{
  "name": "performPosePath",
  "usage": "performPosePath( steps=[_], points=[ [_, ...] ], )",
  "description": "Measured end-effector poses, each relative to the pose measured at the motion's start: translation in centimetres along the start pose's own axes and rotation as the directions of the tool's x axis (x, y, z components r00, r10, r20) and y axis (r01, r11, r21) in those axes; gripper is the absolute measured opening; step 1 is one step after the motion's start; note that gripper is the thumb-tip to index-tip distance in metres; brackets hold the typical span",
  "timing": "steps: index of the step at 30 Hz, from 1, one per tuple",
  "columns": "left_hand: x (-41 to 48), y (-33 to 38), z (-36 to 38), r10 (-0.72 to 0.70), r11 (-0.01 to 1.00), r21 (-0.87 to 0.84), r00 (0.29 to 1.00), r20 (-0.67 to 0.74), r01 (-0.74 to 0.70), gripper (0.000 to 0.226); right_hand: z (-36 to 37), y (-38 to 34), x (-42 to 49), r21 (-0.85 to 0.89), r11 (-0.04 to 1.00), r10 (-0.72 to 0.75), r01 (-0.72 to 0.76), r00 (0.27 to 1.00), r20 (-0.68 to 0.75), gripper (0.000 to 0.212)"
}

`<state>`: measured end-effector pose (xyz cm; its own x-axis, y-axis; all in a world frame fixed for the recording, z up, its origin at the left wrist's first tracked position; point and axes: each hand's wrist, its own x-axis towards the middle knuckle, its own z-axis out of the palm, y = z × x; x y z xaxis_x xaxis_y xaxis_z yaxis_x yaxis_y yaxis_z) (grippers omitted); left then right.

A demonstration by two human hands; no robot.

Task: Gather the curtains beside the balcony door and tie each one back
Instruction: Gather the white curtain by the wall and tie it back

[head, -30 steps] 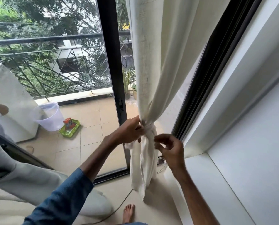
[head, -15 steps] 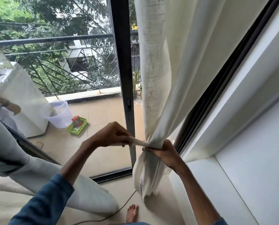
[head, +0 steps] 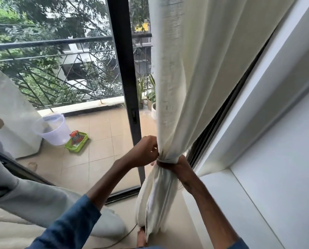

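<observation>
Right hand (head: 173, 163) grasps the cream curtain (head: 195, 78), its fingers wrapped round the narrow waist where the cloth is bunched together. Just left of it, the left hand (head: 144, 151) has its fingers curled and pinches the cloth at the left side of that same waist. Whether a tie band lies under the fingers I cannot tell.

That curtain hangs from the top of the view, at the right of the balcony door (head: 123, 69), spreading wide above the 2 hands and falling in a loose bundle below them to the floor. Right of it stand a white wall and a white ledge (head: 240, 203), close beside the gathered cloth. The door's black frame stands upright just left of the curtain, with glass on both sides of it.

Beyond the glass a dark railing (head: 51, 42) crosses the far side of the balcony, with trees behind. A pale grey cloth (head: 33, 200) sweeps across the near left. A blue sleeve (head: 69, 225) covers the left forearm.

On the balcony tiles a clear bucket (head: 51, 129) stands at the left, with a green basket (head: 76, 141) just beside it on its right. Potted plants (head: 151, 99) sit far back beside the curtain's edge. 1 bare foot (head: 141, 238) shows near the curtain's hem, and a thin cable (head: 125, 236) lies on the floor left of it.
</observation>
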<state>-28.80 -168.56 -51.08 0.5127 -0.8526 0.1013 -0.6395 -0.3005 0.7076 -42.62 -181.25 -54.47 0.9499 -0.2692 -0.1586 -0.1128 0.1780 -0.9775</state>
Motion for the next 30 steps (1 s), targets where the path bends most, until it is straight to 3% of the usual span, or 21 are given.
performPosePath(
  steps=[4, 9, 14, 17, 20, 22, 24, 26, 30],
  points=[
    [-1.6, 1.2, 0.5, 0.056, 0.963, -0.269, 0.982, 0.181, -0.005, 0.031, -0.7, 0.1, 0.1, 0.081, 0.995, -0.049, 0.054, 0.997, -0.063, 0.042],
    [-1.2, 2.1, 2.0, -0.099, 0.927, -0.366, 0.995, -0.027, 0.082, 0.04, -1.4, -0.3, -0.3, 0.133, 0.988, -0.074, 0.076, 0.997, -0.02, 0.033],
    [-0.5, 1.2, 1.2, -0.163, 0.921, -0.371, 0.983, -0.088, 0.12, 0.038, -3.2, -1.2, -0.7, 0.3, 0.95, -0.028, 0.09, 0.979, -0.203, 0.025],
    [-0.1, 1.4, 0.6, -0.207, 0.936, -0.316, 0.968, -0.143, 0.154, 0.041, -3.9, -1.3, -1.2, 0.063, 0.976, -0.179, 0.207, 0.937, -0.301, 0.026],
    [0.5, 1.5, -0.2, -0.257, 0.955, -0.223, 0.922, -0.288, 0.197, 0.034, -4.0, -1.1, -1.7, -0.211, 0.913, -0.405, 0.35, 0.842, -0.356, 0.014],
    [0.8, 1.6, -0.9, -0.267, 0.962, -0.147, 0.912, -0.312, 0.232, 0.029, -3.4, -1.0, -2.2, -0.34, 0.859, -0.49, 0.383, 0.806, -0.332, 0.009],
    [1.1, 1.9, -1.3, -0.269, 0.962, -0.044, 0.907, -0.325, 0.27, 0.043, -2.3, -1.0, -3.0, -0.394, 0.843, -0.492, 0.366, 0.82, -0.291, 0.012],
    [1.3, 2.1, -1.1, -0.295, 0.953, -0.03, 0.898, -0.326, 0.302, 0.043, -0.8, -1.2, -3.5, -0.356, 0.882, -0.413, 0.308, 0.869, -0.272, 0.015],
    [1.1, 3.3, 0.4, -0.378, 0.916, -0.246, 0.885, -0.272, 0.316, 0.031, 0.9, -2.9, -3.2, -0.338, 0.893, -0.384, 0.297, 0.894, -0.23, 0.017]
  ],
)
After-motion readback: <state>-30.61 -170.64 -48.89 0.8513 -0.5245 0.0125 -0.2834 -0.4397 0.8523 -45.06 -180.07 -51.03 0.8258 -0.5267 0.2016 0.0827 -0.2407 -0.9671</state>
